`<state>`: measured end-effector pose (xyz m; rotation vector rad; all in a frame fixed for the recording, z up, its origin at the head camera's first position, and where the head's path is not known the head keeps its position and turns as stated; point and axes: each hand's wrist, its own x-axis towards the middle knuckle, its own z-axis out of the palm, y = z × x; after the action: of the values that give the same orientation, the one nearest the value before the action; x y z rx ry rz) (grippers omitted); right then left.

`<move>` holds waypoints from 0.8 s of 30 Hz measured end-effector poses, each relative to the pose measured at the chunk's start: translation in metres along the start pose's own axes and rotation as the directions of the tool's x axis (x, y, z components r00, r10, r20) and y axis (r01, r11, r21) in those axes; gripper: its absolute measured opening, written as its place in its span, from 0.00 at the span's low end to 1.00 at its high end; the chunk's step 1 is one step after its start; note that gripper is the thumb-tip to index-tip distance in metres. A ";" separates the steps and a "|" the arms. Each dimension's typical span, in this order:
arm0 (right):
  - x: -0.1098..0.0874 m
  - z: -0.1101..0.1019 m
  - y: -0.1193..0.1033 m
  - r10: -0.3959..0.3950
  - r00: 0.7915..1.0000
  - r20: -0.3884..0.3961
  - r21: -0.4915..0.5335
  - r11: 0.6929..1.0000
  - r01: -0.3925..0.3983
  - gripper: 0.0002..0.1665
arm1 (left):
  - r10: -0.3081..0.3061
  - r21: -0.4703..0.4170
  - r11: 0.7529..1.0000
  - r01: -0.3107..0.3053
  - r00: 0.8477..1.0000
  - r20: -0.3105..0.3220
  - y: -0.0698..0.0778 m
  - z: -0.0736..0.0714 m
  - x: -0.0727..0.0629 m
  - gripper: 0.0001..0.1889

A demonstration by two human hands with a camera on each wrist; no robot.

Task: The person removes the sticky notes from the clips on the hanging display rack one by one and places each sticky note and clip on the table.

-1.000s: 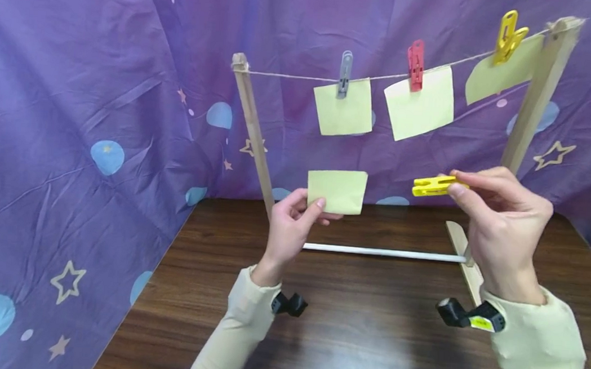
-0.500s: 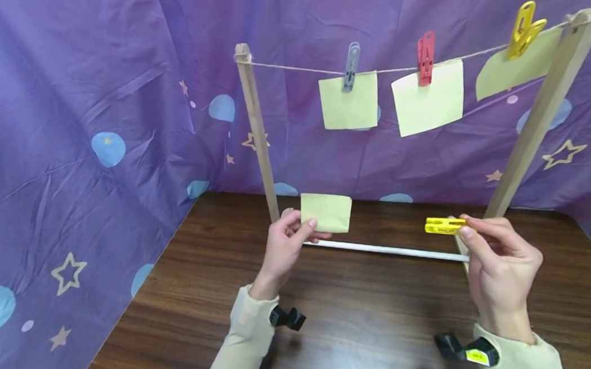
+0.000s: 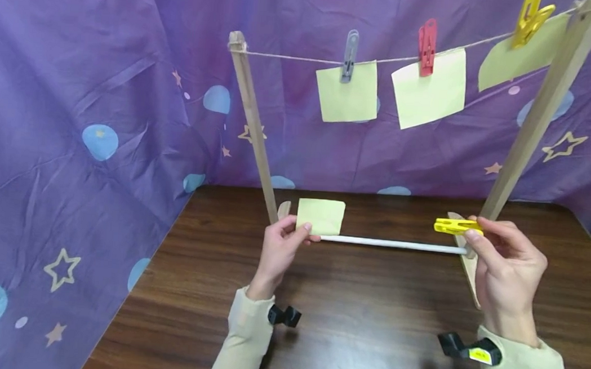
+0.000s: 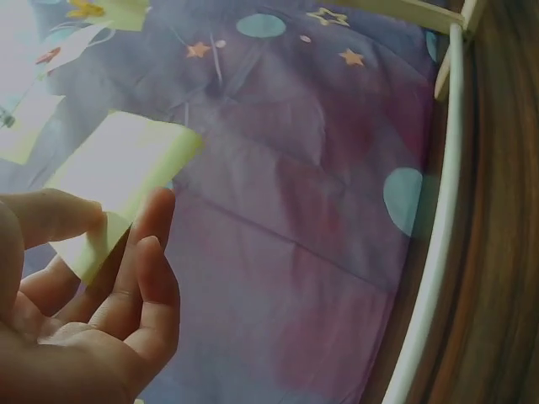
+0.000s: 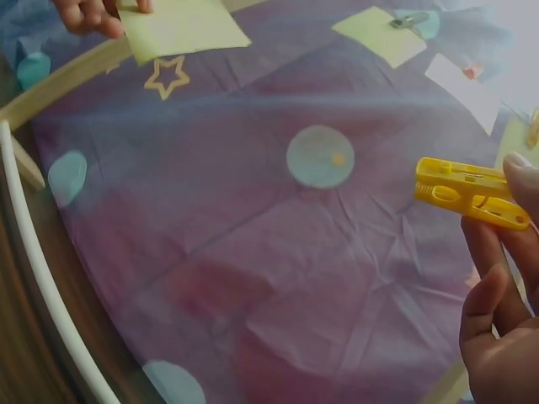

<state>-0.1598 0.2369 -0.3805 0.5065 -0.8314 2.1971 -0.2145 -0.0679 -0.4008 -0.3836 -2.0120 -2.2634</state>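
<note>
My left hand (image 3: 279, 252) pinches a pale yellow paper note (image 3: 321, 216) by its lower left part, thumb in front and fingers behind. In the left wrist view the same note (image 4: 126, 172) shows the thumb pressed on its face. My right hand (image 3: 511, 272) holds a yellow clothespin (image 3: 456, 226) between thumb and fingertips, its free end pointing left. The right wrist view shows this clothespin (image 5: 472, 192) close up, with nothing between its tips. Above both hands, a string (image 3: 293, 57) carries several notes under a grey clothespin (image 3: 349, 57), a red one and a yellow one.
Two wooden posts, a left one (image 3: 253, 125) and a right one (image 3: 538, 117), hold up the string. A white rod (image 3: 393, 244) joins them low over the brown table (image 3: 358, 324). Purple patterned cloth (image 3: 145, 73) hangs behind.
Both hands have come down from nearer the string, the left with its note and the right with its clothespin. The head view has also tilted slightly down.
</note>
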 end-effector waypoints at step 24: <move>0.007 -0.015 -0.009 0.163 0.981 -0.103 -0.074 0.982 -0.171 0.26 | 0.019 0.168 0.986 -0.011 0.999 -0.048 -0.005 -0.015 0.002 0.11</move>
<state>-0.1592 0.2553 -0.3837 0.2966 -0.9379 2.3083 -0.2198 -0.0821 -0.4067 -0.3234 -2.1467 -2.0535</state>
